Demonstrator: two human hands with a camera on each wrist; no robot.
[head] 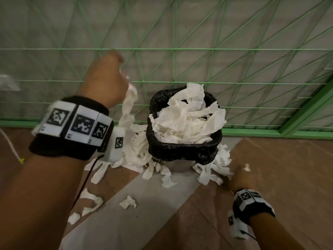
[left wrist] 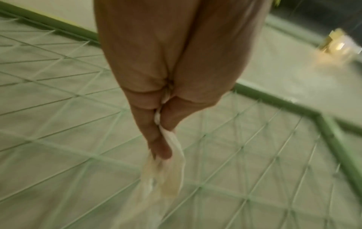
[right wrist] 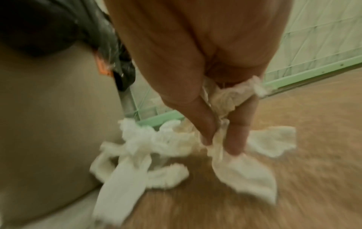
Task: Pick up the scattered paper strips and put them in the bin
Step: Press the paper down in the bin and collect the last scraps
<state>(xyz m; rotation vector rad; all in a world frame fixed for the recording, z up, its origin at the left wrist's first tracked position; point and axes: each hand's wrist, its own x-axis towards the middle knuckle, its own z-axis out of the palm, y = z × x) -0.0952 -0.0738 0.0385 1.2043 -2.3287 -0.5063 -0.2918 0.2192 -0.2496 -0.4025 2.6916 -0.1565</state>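
The left hand [head: 106,82] is raised left of the bin [head: 183,147], fingers pinched round a strip [head: 128,105] that hangs straight down, long axis vertical, its lower end reaching the heap [head: 137,152] on the floor beside the bin's left side; the left wrist view shows the fingers [left wrist: 156,139] closed on the strip [left wrist: 172,167], which trails away blurred; the right hand [head: 239,177] is low at the bin's right foot, and the right wrist view shows its fingers [right wrist: 207,124] gripping a bunch of strips [right wrist: 231,99] that droop to the floor, one end pointing down and right; loose strips [right wrist: 137,148] lie just beside them, crossing one another, one long piece running towards the camera; the bin, lined with a black bag, stands upright and is piled above its rim with crumpled strips [head: 187,118]; more strips [head: 214,166] ring its base on both sides, and single scraps [head: 128,202] lie apart nearer the person; the floor [head: 281,186] is brown with a grey band [head: 144,204] running diagonally under the bin; a green mesh fence [head: 198,51] stands right behind the bin, its bottom rail along the floor, and turns a corner at far right; the floor on the person's side of the bin is open apart from the scraps.
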